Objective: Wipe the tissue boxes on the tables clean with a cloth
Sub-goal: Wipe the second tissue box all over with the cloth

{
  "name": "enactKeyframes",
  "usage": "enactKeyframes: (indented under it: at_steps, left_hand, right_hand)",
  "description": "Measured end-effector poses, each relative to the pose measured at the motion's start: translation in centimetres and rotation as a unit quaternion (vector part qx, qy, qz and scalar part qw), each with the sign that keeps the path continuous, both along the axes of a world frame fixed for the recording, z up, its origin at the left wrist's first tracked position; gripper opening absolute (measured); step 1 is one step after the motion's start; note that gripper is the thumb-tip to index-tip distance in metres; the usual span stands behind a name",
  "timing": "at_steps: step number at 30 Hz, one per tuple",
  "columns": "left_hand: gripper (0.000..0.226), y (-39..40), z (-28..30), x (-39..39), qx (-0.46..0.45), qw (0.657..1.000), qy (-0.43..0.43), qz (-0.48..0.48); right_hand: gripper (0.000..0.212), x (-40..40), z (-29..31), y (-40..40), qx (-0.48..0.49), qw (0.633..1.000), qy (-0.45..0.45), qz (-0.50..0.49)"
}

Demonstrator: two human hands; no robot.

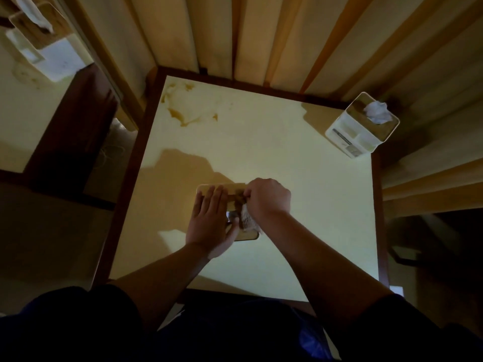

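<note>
at the far left, on a neighbouring table (15,121) partly cut off by the frame, stands a white tissue box (45,48) with a wooden lid and a tissue poking out of the top. a dark wooden post and a gap of floor lie between that table and the main one.

the main table (300,205) has a pale yellow top framed in dark wood, with a brownish stain (188,105) near its far-left corner. near the middle of the top, towards the person, lies the tissue box being handled (222,190); only its wooden lid and a near corner show, since both hands cover the rest.

the left hand (211,220) lies flat on the lid with its fingers straight and together, pressing down and gripping nothing; the thumb reaches towards the centre slot. just to its right, the right hand (269,199) is curled into a fist round a bunched, pale cloth (247,218), which hangs below the knuckles and touches the box top. the two hands are just beside each other over the box.

further right, at the far-right corner of the main table, a second white tissue box (363,126) stands upright, with a crumpled tissue rising from its wooden lid and small open compartments on its near side. wooden slatted panelling runs behind the tables. the person's dark sleeves fill the bottom edge.
</note>
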State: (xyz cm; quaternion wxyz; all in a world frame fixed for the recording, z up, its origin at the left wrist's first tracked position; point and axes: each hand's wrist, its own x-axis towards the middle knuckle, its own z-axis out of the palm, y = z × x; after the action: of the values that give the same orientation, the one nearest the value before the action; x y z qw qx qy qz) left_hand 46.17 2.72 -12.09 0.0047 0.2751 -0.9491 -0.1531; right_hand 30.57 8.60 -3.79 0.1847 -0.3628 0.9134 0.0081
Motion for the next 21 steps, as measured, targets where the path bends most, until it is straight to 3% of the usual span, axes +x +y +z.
enactKeyframes:
  at_steps: [6,14,21]
  left_hand:
    - [0.083,0.1,0.1,0.1,0.023,0.999,0.014,0.017]
    - [0.081,-0.1,0.2,0.2,0.031,0.999,0.029,0.013]
    - [0.076,0.1,0.2,0.2,0.021,0.999,0.041,0.016]
  right_hand:
    - [0.017,3.0,-0.8,4.1,-0.059,0.998,-0.014,0.016]
    - [0.017,5.3,0.1,7.5,-0.022,0.999,-0.019,0.036]
    - [0.018,4.9,1.5,6.0,0.085,0.995,-0.020,0.039]
